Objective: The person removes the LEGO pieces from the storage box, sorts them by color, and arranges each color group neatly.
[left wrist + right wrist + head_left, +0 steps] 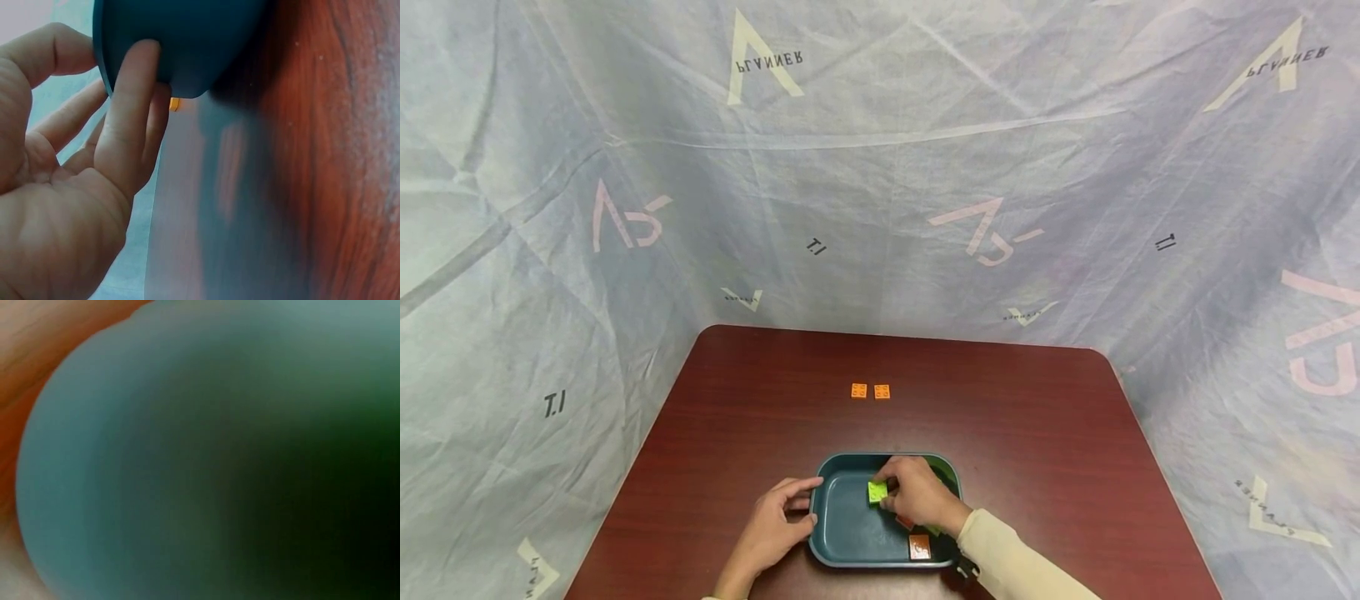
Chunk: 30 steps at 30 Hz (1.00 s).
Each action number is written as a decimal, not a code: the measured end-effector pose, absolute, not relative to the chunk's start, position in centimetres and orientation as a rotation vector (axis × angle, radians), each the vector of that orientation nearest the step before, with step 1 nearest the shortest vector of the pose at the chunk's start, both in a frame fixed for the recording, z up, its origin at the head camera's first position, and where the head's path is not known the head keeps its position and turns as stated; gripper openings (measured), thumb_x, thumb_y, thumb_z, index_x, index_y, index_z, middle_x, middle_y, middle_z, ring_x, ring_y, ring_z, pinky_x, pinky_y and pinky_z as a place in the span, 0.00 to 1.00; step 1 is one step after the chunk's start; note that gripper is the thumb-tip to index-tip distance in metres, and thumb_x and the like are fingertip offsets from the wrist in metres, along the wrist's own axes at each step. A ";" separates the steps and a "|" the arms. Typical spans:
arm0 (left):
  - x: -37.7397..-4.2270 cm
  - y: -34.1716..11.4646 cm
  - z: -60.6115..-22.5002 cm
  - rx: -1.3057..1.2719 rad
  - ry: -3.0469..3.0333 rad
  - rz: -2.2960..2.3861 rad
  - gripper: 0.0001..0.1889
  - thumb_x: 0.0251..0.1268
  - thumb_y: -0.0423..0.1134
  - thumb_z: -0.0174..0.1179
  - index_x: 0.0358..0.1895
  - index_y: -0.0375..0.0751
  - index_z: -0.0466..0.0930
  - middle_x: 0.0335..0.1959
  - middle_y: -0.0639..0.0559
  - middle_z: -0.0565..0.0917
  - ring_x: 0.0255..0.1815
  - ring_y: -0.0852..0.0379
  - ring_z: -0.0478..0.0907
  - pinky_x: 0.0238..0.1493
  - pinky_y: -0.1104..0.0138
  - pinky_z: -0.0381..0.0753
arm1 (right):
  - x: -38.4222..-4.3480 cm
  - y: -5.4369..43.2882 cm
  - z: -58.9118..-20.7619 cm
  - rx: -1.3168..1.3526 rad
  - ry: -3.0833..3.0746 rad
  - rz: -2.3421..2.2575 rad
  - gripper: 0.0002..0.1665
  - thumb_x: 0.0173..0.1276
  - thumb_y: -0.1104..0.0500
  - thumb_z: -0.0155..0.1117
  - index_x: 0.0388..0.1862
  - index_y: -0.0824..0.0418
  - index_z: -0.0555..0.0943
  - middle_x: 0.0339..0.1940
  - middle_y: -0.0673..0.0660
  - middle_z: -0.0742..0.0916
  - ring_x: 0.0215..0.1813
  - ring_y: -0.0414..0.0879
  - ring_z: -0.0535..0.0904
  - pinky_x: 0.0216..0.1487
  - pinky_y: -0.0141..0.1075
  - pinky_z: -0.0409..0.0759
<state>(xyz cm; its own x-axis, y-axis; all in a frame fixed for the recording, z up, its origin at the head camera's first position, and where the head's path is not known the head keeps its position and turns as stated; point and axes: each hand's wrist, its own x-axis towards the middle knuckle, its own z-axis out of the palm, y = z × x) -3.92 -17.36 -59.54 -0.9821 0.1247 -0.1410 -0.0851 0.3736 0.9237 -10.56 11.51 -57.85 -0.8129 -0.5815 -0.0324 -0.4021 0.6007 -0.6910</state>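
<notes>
Tabletop [737, 433]: dark red-brown, wood-grained, rounded far corners; lies under and around the tray [853, 525]. Sheeting [880, 183]: pale grey, creased, printed with letters and angular marks; hangs beyond the tray and to both sides of it.

Tray: blue-green, rounded rectangle, raised rim.

Green brick [877, 492]: bright lime, small, studded on top; inside the tray, near its middle, pinched between fingers and thumb of the right hand [917, 496], which reaches over the tray's right end. Sleeve [1018, 560]: cream, to the right of the tray.

Left hand [767, 529]: fingers spread, thumb apart, fingertips touching the tray's left end.

Two orange bricks [859, 391], studded: side by side with a narrow gap, on the tabletop beyond the tray. Orange piece [919, 547]: glossy, inside the tray at its near right. More green and orange shows beneath the right hand, largely hidden.

Left wrist view adds the tray's outer wall with fingertips against it, and a bit of orange just past the tray's edge. Right wrist view: the tray's curved edge and a dark green blur; hand and brick cannot be told there. The head view alone shows the pinch.
</notes>
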 end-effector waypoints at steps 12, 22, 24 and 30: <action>-3.8 -17.5 -59.6 0.041 2.458 1.656 0.27 0.62 0.30 0.73 0.65 0.53 0.85 0.60 0.51 0.85 0.54 0.51 0.86 0.48 0.70 0.85 | -10.8 12.2 -55.9 -0.740 2.531 -1.029 0.18 0.64 0.63 0.79 0.53 0.55 0.91 0.46 0.48 0.89 0.36 0.31 0.80 0.37 0.29 0.81; -3.9 -17.5 -59.5 0.063 2.480 1.652 0.27 0.61 0.29 0.72 0.65 0.50 0.86 0.60 0.50 0.85 0.53 0.51 0.87 0.51 0.69 0.85 | -11.4 12.7 -55.0 -0.755 2.584 -1.095 0.19 0.60 0.67 0.79 0.52 0.60 0.91 0.49 0.56 0.91 0.44 0.49 0.88 0.40 0.32 0.85; -3.9 -17.5 -59.5 0.064 2.483 1.653 0.27 0.61 0.29 0.72 0.65 0.50 0.86 0.60 0.50 0.85 0.53 0.50 0.87 0.51 0.69 0.85 | -11.7 12.6 -54.8 -0.772 2.570 -1.138 0.20 0.59 0.68 0.79 0.52 0.62 0.91 0.48 0.57 0.91 0.42 0.47 0.88 0.39 0.30 0.85; -3.7 -17.3 -59.7 0.077 2.490 1.647 0.28 0.61 0.29 0.72 0.65 0.50 0.85 0.60 0.51 0.85 0.53 0.51 0.87 0.51 0.69 0.85 | -12.7 12.4 -54.1 -0.754 2.563 -1.190 0.20 0.60 0.69 0.79 0.52 0.61 0.91 0.48 0.56 0.90 0.44 0.47 0.90 0.39 0.30 0.86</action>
